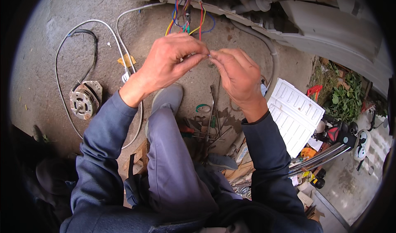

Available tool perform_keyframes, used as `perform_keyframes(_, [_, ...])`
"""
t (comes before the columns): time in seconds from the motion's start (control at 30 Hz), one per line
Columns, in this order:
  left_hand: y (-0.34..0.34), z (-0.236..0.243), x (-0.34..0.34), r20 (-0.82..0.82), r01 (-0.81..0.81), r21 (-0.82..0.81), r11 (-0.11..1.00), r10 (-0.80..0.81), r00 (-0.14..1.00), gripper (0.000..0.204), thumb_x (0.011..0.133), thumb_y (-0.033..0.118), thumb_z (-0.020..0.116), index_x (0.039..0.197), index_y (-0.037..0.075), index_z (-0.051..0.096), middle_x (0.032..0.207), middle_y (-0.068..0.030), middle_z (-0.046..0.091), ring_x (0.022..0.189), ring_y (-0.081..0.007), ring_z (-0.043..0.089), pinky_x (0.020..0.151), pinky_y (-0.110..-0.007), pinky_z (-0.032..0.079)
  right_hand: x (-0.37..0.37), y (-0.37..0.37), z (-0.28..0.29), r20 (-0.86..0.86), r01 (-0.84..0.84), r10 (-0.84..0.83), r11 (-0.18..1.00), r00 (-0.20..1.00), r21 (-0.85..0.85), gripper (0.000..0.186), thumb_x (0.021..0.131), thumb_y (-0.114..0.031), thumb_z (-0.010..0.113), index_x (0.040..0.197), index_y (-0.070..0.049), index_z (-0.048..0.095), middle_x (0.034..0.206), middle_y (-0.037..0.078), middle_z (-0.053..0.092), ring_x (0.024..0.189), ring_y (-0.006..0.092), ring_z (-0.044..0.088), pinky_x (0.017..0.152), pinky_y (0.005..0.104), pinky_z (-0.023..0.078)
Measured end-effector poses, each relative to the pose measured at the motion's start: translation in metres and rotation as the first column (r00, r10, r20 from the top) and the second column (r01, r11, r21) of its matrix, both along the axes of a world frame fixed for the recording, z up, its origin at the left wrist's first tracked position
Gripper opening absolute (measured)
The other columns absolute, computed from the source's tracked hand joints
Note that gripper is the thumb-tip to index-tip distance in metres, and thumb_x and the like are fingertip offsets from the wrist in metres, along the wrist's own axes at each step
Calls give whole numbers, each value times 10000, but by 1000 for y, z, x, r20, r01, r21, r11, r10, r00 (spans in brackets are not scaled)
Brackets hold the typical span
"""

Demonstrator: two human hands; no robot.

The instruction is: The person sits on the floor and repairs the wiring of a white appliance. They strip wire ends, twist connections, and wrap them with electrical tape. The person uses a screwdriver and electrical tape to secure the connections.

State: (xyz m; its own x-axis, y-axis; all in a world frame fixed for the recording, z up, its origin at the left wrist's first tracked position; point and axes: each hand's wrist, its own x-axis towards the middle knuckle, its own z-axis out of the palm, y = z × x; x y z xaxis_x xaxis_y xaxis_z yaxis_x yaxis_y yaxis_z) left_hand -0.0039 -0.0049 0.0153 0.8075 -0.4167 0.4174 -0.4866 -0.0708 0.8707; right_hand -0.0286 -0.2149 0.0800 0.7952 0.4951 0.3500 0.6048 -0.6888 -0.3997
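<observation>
My left hand [173,57] and my right hand [239,70] meet in front of me, thumbs and forefingers pinched fingertip to fingertip. Something tiny, pale and shiny sits between the tips, too small to name. Just beyond my left hand, a bundle of red, yellow and blue wires [201,16] hangs out of a white machine casing [284,39]. The lower ends of some wires pass behind my hand, so I cannot tell whether any reaches my fingers.
A round metal motor [82,101] lies on the concrete at left, near a looping grey cable [57,63] and a white plug [126,75]. Screwdrivers [187,130] and other tools lie by my shoe [168,97]. At right are an opened white plastic case [295,117], leafy plants [345,96] and clutter.
</observation>
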Motion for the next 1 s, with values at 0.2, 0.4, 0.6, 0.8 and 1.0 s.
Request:
perform_keyframes(0.2, [1,-1,-8,160,-65,84,994,51,986,108,854,65,722,959,51,702,949,-87,713,844,-299,666,732,-411,517,-8,9,3,-152,49,-64,993,986,-105,159,866,-115,730,839,-60,584,808,94,609,722,315,620,602,412,499])
perform_keyframes(0.4, [-6,3,-24,-27,-125,305,944,140,990,132,888,148,695,955,35,704,856,-132,674,770,-332,632,689,-426,505,-21,27,-12,-248,322,-325,945,913,-55,183,940,-176,674,851,-57,567,812,132,618,738,374,628,615,475,491])
perform_keyframes(0.6, [-8,3,-18,-643,47,-90,995,-94,760,231,976,177,631,940,-31,725,793,-103,686,746,-206,634,698,-349,500,-24,30,-14,-284,418,-405,908,869,-17,194,944,-137,680,850,-6,572,711,129,569,636,300,582,577,401,443])
perform_keyframes(0.8, [-14,-4,-26,-674,-76,-177,981,-65,736,232,985,144,644,1081,-44,741,874,-83,732,772,-141,656,707,-307,528,-22,31,-36,-876,798,-230,552,424,241,205,970,-175,659,822,-55,583,657,-31,482,550,50,397,485,258,312])
perform_keyframes(1.0, [-6,-8,-22,-590,-26,-46,999,-6,808,233,975,149,685,1111,-31,747,915,-75,745,805,-115,658,732,-287,528,-25,24,-36,-926,896,178,246,333,370,257,1013,-228,642,815,-93,550,653,-46,438,527,45,334,480,237,266])
